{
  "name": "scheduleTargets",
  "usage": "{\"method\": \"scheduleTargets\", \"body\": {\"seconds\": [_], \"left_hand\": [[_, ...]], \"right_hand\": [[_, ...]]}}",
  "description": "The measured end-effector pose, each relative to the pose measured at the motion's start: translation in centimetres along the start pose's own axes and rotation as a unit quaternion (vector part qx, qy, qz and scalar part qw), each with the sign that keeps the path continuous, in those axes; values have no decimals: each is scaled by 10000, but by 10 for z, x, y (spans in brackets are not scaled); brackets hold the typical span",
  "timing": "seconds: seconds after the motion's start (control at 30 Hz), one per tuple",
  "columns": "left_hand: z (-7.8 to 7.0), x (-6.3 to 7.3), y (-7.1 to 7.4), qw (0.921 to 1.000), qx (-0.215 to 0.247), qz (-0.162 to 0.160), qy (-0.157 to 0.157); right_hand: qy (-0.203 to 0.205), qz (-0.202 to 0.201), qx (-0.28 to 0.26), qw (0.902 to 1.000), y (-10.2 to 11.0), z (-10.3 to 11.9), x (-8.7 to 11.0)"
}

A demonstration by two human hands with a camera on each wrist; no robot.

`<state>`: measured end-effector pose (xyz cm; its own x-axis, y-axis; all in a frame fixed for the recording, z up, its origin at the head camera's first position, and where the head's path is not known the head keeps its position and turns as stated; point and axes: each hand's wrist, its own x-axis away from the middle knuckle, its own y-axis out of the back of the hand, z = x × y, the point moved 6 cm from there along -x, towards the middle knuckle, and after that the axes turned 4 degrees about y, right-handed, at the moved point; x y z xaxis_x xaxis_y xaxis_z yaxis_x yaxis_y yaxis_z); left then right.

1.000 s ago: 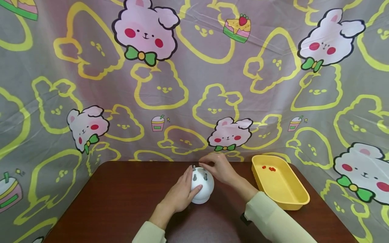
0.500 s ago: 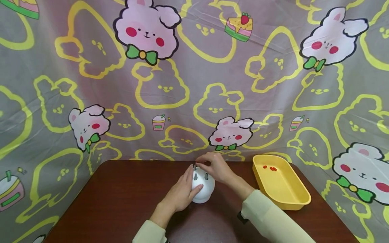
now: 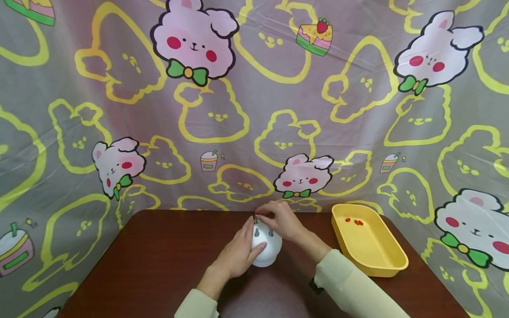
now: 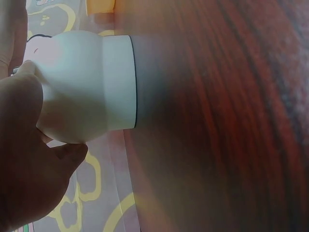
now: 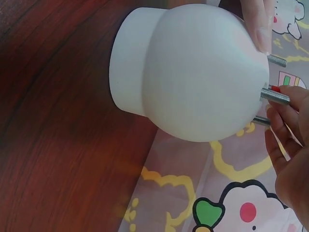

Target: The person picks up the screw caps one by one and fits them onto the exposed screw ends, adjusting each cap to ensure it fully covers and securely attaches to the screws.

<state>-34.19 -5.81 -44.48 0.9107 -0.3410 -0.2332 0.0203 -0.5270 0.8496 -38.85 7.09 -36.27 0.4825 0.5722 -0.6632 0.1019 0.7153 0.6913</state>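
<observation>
A white rounded object [image 3: 267, 252] with a narrower collar stands on the table, collar down. Metal threaded studs [image 5: 276, 95] rise from its top. My left hand [image 3: 234, 254] holds its left side, thumb across the front and fingers along the far side; the left wrist view shows that hand [image 4: 34, 145] beside the white ball [image 4: 77, 92]. Over the top, my right hand [image 3: 283, 221] has thumb and forefinger together near the far left stud. In the right wrist view a small red piece [image 5: 275, 88] is pinched at those fingertips, partly hidden behind a stud.
To the right stands a yellow tray [image 3: 391, 267] with several small red pieces [image 3: 358, 222] near its far end. The brown table [image 3: 167, 256] ends at a patterned cloth [image 3: 222, 150] behind and at the sides.
My right hand has moved a little left across the top of the white object, toward the far left stud. The left hand keeps its hold, and the head view has shifted slightly.
</observation>
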Motion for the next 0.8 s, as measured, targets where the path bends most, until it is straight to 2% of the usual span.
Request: {"method": "scheduleTargets", "body": {"seconds": [0.3,0.53,0.8], "left_hand": [[3,0,-5,9999,-42,109,88],[2,0,-4,9998,-22,190,113],[3,0,-4,9998,5,144,102]], "right_hand": [[-198,630,286,9974,-8,-1,6],[-185,667,288,9972,-8,0,5],[-101,658,296,9973,-7,2,4]]}}
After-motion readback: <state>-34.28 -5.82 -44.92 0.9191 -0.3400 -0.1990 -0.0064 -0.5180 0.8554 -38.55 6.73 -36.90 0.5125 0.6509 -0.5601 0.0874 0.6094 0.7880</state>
